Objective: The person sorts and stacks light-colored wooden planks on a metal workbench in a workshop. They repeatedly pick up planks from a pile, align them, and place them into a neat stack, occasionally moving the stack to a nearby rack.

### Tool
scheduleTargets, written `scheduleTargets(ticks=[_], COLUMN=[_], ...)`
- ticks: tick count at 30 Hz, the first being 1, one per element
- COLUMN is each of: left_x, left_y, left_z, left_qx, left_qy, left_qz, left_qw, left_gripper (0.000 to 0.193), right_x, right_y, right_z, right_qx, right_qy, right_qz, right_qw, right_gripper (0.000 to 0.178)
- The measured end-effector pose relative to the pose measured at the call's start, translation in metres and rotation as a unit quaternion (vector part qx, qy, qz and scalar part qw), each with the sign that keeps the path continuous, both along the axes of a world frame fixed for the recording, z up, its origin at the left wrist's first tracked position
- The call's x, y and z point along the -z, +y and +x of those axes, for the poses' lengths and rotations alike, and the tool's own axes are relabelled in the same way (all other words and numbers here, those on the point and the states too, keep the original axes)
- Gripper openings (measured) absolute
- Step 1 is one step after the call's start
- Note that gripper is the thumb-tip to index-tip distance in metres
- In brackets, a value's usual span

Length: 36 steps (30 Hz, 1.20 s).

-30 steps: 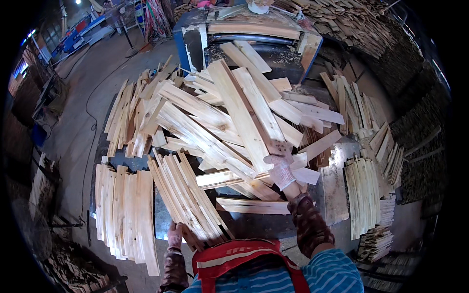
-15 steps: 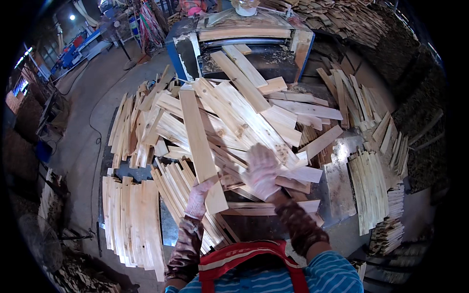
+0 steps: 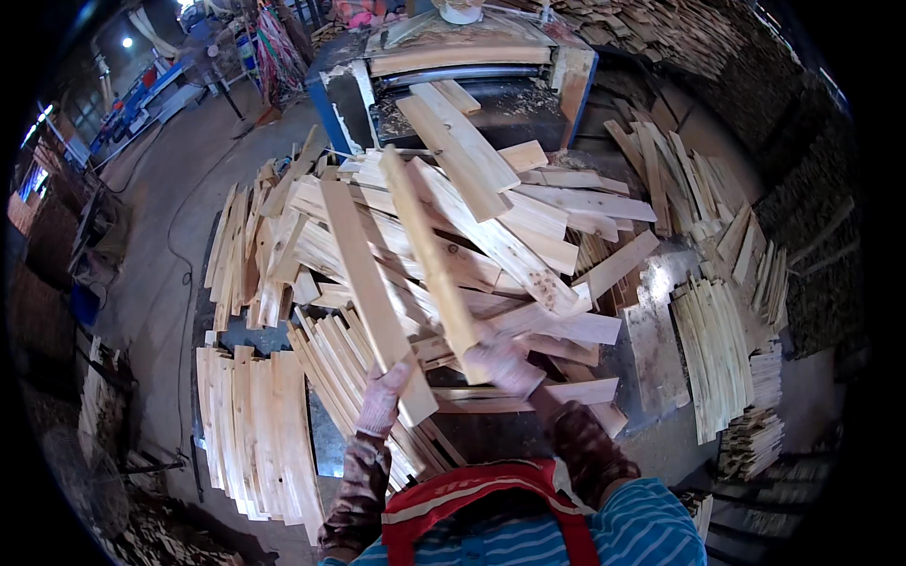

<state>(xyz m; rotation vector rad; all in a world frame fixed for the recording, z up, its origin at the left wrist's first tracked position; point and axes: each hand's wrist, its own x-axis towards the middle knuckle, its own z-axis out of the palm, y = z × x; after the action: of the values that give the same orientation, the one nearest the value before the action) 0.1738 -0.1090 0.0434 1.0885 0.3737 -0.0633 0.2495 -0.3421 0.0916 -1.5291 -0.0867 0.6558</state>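
Pale board juts beyond left hand, yellowish board beyond right hand.

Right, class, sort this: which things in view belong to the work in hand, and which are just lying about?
Work in hand, apparently:
board held by the left hand
blurred board held by the right hand
loose board pile beyond the hands

Seemingly just lying about:
bundle of coloured strands, back left
white container atop the machine
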Motion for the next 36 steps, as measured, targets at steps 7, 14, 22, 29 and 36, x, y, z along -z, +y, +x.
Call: scheduleTargets(ticks=[7, 14, 22, 29, 36], left_x=[-0.012, -0.013, 0.14, 0.146, 0.12], left_y=[-0.003, 0.081, 0.192, 0.206, 0.195], left_z=[0.029, -0.091, -0.287, -0.27, -0.249], left_qx=[0.024, -0.12, -0.177, -0.144, -0.23], left_qy=[0.013, 0.042, 0.331, 0.46, 0.444], left_qz=[-0.119, 0.082, 0.282, 0.542, 0.616], left_qw=[0.993, 0.989, 0.883, 0.689, 0.609], left_gripper=[0.045, 0.052, 0.055, 0.034, 0.066], right_x=[0.034, 0.048, 0.071, 0.044, 0.058], right_y=[0.037, 0.027, 0.025, 0.002, 0.002], right_z=[-0.039, 0.022, 0.037, 0.038, -0.016], right_qx=[-0.13, -0.07, -0.078, -0.093, -0.075], right_qy=[-0.415, -0.515, -0.489, -0.476, -0.337], right_qz=[-0.224, -0.501, -0.508, -0.498, -0.404], right_qw=[0.872, 0.691, 0.705, 0.719, 0.847], right_gripper=[0.065, 0.073, 0.085, 0.087, 0.094])
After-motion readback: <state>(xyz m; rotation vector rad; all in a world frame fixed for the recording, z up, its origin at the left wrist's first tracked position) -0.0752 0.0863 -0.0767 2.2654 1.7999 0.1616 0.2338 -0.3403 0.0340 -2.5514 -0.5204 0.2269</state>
